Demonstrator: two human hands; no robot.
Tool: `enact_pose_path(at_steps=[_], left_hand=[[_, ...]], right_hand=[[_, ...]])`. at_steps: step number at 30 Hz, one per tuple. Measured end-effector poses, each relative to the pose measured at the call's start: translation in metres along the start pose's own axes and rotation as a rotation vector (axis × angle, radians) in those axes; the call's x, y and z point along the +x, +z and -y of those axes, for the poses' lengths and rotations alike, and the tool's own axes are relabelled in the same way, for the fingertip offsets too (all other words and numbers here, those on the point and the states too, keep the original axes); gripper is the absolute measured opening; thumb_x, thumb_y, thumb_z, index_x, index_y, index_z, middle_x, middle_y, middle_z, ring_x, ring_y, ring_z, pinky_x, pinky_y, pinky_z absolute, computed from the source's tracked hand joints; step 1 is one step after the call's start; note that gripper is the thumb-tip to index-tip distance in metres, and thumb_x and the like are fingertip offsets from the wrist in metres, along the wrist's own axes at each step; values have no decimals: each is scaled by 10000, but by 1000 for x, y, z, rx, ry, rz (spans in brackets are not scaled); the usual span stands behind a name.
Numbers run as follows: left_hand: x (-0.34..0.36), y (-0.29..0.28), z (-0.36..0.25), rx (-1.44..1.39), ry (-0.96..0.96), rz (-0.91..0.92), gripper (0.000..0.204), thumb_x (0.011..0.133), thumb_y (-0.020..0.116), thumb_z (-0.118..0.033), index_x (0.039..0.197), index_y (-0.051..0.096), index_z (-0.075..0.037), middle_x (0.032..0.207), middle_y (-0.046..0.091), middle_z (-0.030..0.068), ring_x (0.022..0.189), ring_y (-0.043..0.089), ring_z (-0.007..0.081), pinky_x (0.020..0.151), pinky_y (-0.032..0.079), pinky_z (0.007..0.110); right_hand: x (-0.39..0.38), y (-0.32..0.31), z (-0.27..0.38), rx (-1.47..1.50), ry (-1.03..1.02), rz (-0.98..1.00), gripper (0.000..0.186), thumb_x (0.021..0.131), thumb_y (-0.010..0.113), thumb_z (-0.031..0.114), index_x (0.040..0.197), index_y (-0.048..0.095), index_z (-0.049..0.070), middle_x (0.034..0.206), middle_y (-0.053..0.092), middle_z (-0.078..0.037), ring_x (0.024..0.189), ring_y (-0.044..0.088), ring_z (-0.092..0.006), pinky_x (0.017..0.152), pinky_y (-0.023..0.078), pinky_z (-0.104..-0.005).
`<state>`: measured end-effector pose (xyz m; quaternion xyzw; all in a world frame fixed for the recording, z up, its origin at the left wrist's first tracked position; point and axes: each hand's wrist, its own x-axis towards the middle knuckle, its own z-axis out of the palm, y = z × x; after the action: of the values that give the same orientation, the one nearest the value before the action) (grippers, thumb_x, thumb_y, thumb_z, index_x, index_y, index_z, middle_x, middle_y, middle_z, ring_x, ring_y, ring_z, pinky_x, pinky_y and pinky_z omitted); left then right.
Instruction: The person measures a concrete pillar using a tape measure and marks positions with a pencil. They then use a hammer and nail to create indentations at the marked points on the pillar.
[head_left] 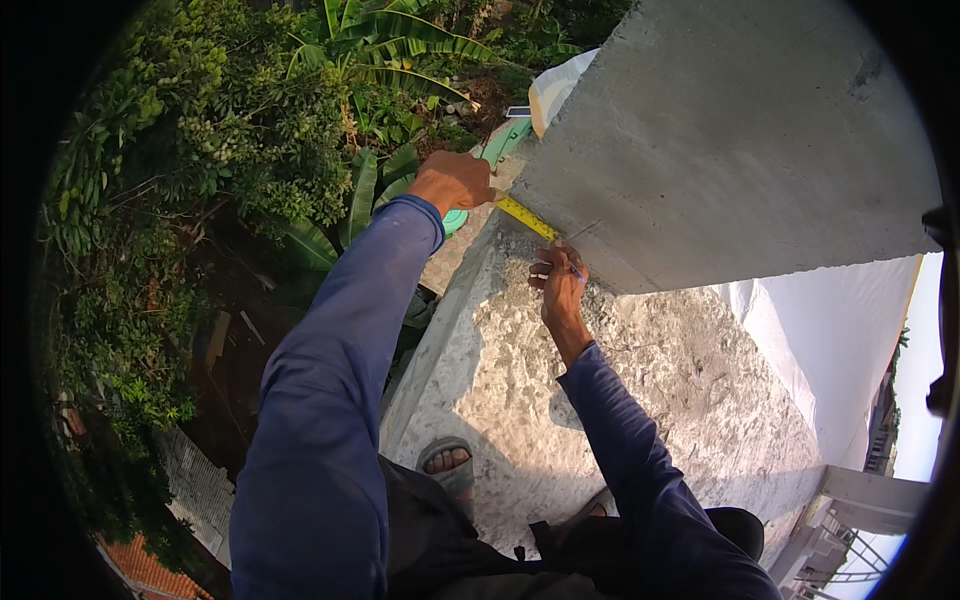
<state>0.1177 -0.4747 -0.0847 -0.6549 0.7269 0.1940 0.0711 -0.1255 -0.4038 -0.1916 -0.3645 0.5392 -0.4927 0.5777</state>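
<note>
Outstretched, the left hand (453,181) clamped flat yellow measuring tape (526,217) by the left edge of the grey concrete ledge (620,385); the right hand (563,287) curled, its grip indiscernible.

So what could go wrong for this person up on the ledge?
The left sandal is on the rough concrete ledge, near its outer edge, so a slip might mean a fall. The left hand appears to reach past that edge, so the yellow tape could drop if the grip fails. The tape might also shift near the right hand.
</note>
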Motion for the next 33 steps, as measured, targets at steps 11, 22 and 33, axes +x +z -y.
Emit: enact_pose_path(at_steps=[11, 22, 33], left_hand=[[5, 9, 1, -22, 29, -39, 559, 1011, 540, -573, 1100, 769, -72, 1024, 766, 163, 950, 720, 376, 820, 556, 493], [-5, -5, -10, 25, -4, -33, 565, 999, 561, -580, 1024, 765, -55, 1002, 761, 165, 931, 729, 366, 806, 566, 483], [-3, 2, -8, 0, -35, -17, 583, 1025, 518, -583, 947, 769, -62, 893, 757, 148, 847, 725, 357, 756, 561, 487]], right_hand=[[0, -2, -2, -1, -8, -2, 520, 1024, 606, 398, 1315, 557, -30, 955, 700, -124, 649, 643, -157, 515, 527, -290], [2, -1, 2, -36, 16, -26, 410, 1017, 625, 343, 1213, 605, -16, 919, 710, -119, 637, 642, -158, 507, 523, -291], [1, 1, -1, -36, -22, -17, 458, 1032, 615, 382, 1260, 572, -14, 906, 694, -105, 632, 640, -146, 494, 495, -274]])
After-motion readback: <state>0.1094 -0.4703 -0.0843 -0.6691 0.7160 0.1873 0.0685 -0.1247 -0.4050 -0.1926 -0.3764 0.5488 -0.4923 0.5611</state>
